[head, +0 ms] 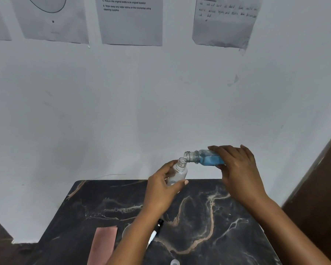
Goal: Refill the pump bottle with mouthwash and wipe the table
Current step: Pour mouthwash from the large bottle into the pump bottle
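dark marble table (pixel 227 217) against white wall (pixel 122 111); hands grasp clear pump bottle (pixel 178 174) and mouthwash bottle (pixel 204 158).

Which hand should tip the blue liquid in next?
The right hand, probably. It already grips the mouthwash bottle, tilted with its open mouth at the pump bottle neck, which the left hand holds.
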